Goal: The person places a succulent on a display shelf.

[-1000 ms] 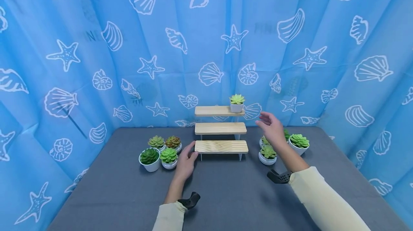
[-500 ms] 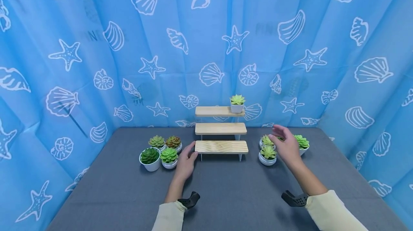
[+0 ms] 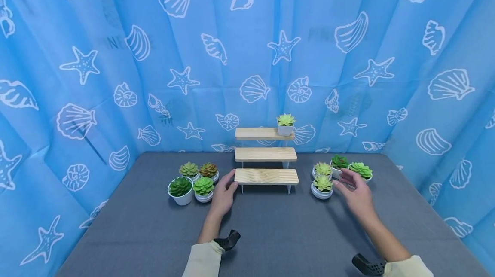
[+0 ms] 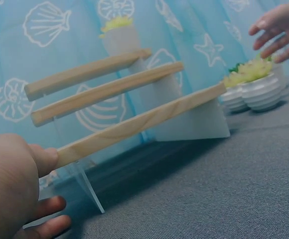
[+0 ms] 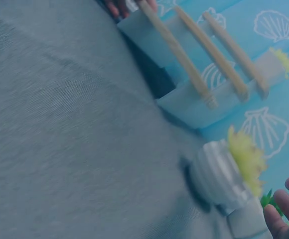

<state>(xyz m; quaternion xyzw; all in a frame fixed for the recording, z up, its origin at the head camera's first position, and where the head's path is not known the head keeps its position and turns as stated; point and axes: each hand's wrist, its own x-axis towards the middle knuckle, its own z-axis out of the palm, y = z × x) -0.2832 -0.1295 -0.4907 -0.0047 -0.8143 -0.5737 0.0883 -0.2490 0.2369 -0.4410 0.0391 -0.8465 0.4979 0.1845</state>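
In the head view a three-step shelf stand with wooden boards (image 3: pixel 267 176) stands near the back curtain. My left hand (image 3: pixel 223 194) grips the left end of its lowest board, thumb at the front edge. A pale green succulent in a white square pot (image 3: pixel 285 125) sits on the top step's right end. My right hand (image 3: pixel 356 193) reaches in among the right-hand succulents, fingers spread and slightly bent. Its fingertips are right by the white pot of a dark green succulent (image 3: pixel 339 162). Beside it are two yellow-green succulents in ribbed white pots (image 3: pixel 322 187) and a bright green succulent (image 3: pixel 360 169).
Several potted succulents cluster left of the stand, including a dark green one (image 3: pixel 180 187), a bright green one (image 3: pixel 203 187) and a reddish one (image 3: pixel 208 170). A grey cloth (image 3: pixel 270 234) covers the table. The blue shell-print curtain (image 3: pixel 216 53) closes off the back and sides.
My right hand has moved away from beside the top step, then down and right to the right-hand succulents. The left hand stays at the lowest board.
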